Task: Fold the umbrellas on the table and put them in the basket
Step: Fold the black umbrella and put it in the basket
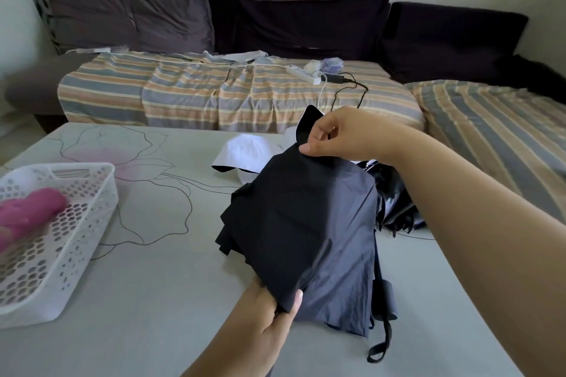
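Black fabric of one collapsed umbrella (306, 223) was pinched by both the left hand (269, 312) and right hand (333, 135); one white perforated plastic basket (61, 242) held one pink folded umbrella (27, 214) on the bench (153, 300).

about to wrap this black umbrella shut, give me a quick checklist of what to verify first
1. Left hand grips the black umbrella canopy at the near end: ok.
2. Right hand pinches the far fabric edge: ok.
3. Canopy panels folded flat: not ok, loose and creased.
4. Wrist strap free of the folds: ok.
5. Basket has room beside the pink umbrella: ok.
6. Closure tab located: cannot tell.
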Motion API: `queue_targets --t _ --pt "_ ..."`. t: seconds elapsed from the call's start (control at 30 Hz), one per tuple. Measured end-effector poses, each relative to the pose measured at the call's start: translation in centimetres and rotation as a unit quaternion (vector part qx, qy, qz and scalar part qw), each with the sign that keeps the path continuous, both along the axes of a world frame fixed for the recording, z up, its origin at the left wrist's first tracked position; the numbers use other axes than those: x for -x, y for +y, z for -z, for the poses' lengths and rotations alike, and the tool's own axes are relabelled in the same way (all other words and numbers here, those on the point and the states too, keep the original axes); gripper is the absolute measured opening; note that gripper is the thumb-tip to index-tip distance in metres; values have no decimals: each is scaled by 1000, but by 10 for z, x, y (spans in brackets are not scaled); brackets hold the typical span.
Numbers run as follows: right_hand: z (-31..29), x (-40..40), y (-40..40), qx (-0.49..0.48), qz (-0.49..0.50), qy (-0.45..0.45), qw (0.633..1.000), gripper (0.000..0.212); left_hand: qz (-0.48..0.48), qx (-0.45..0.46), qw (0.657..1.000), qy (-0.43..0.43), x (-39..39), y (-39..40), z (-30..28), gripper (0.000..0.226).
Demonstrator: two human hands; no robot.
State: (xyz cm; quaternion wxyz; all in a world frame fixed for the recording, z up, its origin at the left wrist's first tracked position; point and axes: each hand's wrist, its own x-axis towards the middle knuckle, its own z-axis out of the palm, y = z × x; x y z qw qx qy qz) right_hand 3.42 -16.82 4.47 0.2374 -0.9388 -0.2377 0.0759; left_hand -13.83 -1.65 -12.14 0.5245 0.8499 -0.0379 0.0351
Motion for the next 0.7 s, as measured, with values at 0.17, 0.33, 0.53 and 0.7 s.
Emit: queue_targets --t 0.17,0.33,0.53,0.7 --pt "4 -1 11 -244 27 88 966 18 -9 26 999 38 -1 3 -1 27" --pt "2 -4 12 -299 36 135 944 16 1 68 996 57 -2 6 -14 16" --pt "-7 -8 21 -157 25 92 983 31 35 55 996 67 3 2 -9 25" --pt "1 -8 22 -268 50 124 954 30 37 41 996 70 2 6 -12 26"
